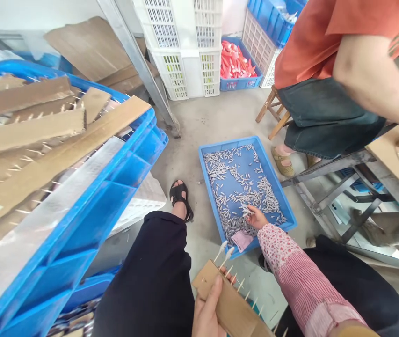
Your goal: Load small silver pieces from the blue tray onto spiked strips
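My left hand (208,306) grips a cardboard strip (227,302) with a row of thin sticks poking out of its edge; two of the sticks carry small silvery pieces at their tips. My right hand (255,217), in a pink patterned sleeve, reaches down into a shallow blue tray (206,161) on the floor. Its fingers are pinched on small silvery pieces (244,187) that lie scattered in the tray. A small pink pad (242,239) lies at the tray's near edge.
A big blue crate (115,187) at left holds several cardboard strips with sticks. Another person in an orange top sits on a wooden stool (272,110) at right by a metal-framed table (329,166). White crates (185,47) and a blue bin of red parts (236,63) stand behind.
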`<state>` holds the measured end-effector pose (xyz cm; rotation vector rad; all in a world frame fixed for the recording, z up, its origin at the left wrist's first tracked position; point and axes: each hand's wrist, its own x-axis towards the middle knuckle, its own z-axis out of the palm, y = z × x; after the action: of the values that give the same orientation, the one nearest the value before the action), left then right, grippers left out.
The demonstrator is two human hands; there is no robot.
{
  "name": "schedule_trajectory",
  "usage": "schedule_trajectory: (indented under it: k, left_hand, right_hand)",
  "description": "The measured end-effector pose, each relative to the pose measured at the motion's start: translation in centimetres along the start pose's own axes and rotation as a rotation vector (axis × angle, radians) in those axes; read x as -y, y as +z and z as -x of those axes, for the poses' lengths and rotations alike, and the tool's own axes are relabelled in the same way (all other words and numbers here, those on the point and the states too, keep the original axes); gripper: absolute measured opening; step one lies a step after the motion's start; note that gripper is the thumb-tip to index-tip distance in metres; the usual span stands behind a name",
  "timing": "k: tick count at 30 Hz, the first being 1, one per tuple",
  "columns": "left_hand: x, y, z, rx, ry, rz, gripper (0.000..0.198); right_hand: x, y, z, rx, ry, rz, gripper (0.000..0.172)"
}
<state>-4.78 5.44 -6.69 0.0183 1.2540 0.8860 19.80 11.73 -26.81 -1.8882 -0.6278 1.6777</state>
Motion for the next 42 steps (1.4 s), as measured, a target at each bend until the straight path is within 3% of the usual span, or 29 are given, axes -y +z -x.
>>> schedule_trajectory:
  k: [3,6,9,12,17,21,24,27,31,35,42]
  left_hand:
    - [3.8,-0.1,5.6,0.004,-0.016,0.034,0.042]
    - [5.0,0.6,8.2,-0.057,-0.040,0.153,0.037]
    - [4.7,1.4,8.6,-0.043,-0.019,0.244,0.036]
    - [4.5,1.9,8.6,0.018,0.015,0.277,0.032]
    - [5.0,2.0,8.8,0.094,0.064,0.289,0.031]
    - [5.3,2.0,9.0,0.120,0.086,0.287,0.030]
    - [5.6,2.0,8.9,0.138,0.110,0.270,0.031]
    - [6.0,1.9,8.7,0.140,0.141,0.258,0.033]
    - [6.2,2.0,8.5,0.135,0.146,0.278,0.031]
    - [6.0,2.3,8.2,0.142,0.152,0.289,0.029]
    - [5.6,2.2,8.2,0.093,0.155,0.256,0.034]
  right_hand:
    - [2.6,-1.0,1.7,-0.012,-0.026,-0.156,0.032]
    - [5.4,-1.9,3.9,0.015,-0.053,-0.253,0.026]
    - [8.3,-2.9,6.6,0.088,-0.088,-0.305,0.020]
    - [11.2,-3.8,9.9,0.173,-0.130,-0.316,0.026]
    - [14.2,-4.1,17.3,0.320,-0.198,-0.243,0.029]
    - [13.6,-3.1,22.7,0.416,-0.231,-0.248,0.028]
    - [11.7,-1.7,24.5,0.422,-0.149,-0.348,0.027]
    - [10.2,-0.2,24.7,0.437,-0.091,-0.418,0.028]
    - [10.0,1.2,24.5,0.464,-0.094,-0.367,0.032]
    - [10.7,1.2,24.5,0.452,-0.164,-0.305,0.025]
    - [10.5,1.0,25.1,0.487,-0.113,-0.343,0.028]
